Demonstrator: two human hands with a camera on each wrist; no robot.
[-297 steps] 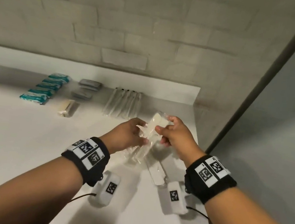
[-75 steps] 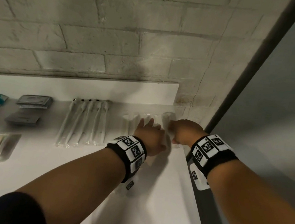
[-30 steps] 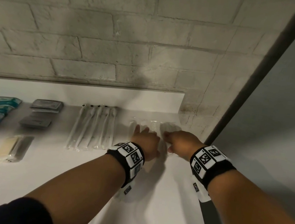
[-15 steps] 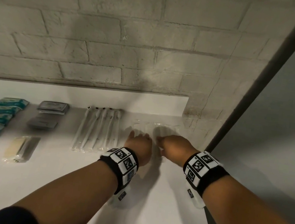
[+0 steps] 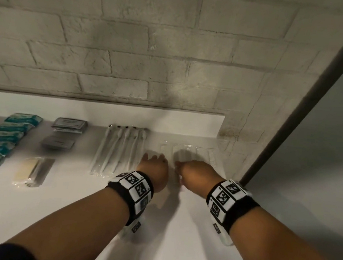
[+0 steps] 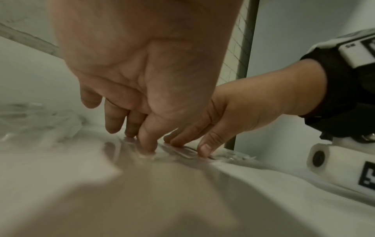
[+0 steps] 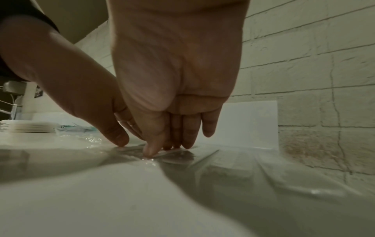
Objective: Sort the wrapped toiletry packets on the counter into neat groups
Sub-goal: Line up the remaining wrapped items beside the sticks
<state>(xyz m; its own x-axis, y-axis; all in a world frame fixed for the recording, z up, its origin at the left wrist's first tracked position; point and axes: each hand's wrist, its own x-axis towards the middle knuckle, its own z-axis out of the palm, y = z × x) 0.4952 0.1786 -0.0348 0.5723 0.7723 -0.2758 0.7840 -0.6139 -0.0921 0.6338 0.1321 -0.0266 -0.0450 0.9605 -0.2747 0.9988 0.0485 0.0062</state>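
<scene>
Both hands (image 5: 155,169) withdrew slightly over crinkly clear packets (image 5: 187,151).

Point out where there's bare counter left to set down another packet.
Bare counter lies nearer the person than the tan packet and toothbrush packets. The back row is crowded: teal packets, grey sachets, then clear packets under left hand and right hand.

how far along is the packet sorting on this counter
Mostly done, it seems. The teal packets, grey packets and long white-wrapped sticks already lie in tidy groups along the wall. In hand: the left hand and right hand press fingertips on the clear-wrapped packets, lining them up flat. Possibly left: the yellowish packet, which lies alone in front of the others.
</scene>
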